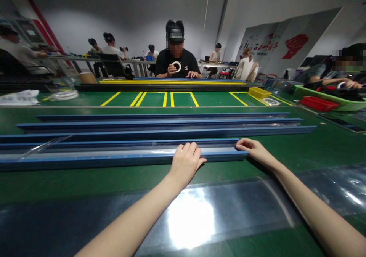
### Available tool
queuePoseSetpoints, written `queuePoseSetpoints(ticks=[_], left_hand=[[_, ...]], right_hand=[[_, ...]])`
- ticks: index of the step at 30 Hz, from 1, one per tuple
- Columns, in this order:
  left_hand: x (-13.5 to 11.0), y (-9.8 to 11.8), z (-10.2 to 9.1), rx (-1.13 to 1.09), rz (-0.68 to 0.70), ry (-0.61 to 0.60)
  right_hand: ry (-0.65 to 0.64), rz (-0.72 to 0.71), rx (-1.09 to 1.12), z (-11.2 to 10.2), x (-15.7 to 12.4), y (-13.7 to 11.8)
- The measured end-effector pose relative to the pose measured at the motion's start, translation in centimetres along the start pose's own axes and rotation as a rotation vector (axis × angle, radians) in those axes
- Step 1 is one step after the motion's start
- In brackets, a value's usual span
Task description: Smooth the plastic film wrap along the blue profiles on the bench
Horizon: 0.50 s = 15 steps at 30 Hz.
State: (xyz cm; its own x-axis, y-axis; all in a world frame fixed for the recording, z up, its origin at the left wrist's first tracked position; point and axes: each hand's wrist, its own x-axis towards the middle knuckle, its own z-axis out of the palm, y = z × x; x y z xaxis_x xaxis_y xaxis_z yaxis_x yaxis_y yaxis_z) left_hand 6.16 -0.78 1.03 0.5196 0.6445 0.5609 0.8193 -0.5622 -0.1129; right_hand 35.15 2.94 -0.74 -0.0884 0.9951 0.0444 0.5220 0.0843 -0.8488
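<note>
Several long blue rails lie side by side across a green table (286,154). The nearest blue rail (100,158) has a shiny strip along its top. My left hand (185,161) rests on this rail, fingers curled over its near edge and pressed together. My right hand (253,148) touches the rail's right end, fingers bent around the tip. Both forearms reach in from the bottom of the view.
A clear glossy sheet (200,215) covers the table in front of me. Opposite sits a person (177,60) holding a white tape ring (177,66). A yellow tray (259,92), red bin (317,103) and green bin (343,104) stand at the right. More people work behind.
</note>
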Motion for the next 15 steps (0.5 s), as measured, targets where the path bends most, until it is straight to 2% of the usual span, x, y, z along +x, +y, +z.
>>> queuePoseSetpoints(ticks=[15], left_hand=[[-0.12, 0.08, 0.43, 0.024, -0.007, 0.046]], right_hand=[[0.03, 0.022, -0.003, 0.15, 0.04, -0.18]])
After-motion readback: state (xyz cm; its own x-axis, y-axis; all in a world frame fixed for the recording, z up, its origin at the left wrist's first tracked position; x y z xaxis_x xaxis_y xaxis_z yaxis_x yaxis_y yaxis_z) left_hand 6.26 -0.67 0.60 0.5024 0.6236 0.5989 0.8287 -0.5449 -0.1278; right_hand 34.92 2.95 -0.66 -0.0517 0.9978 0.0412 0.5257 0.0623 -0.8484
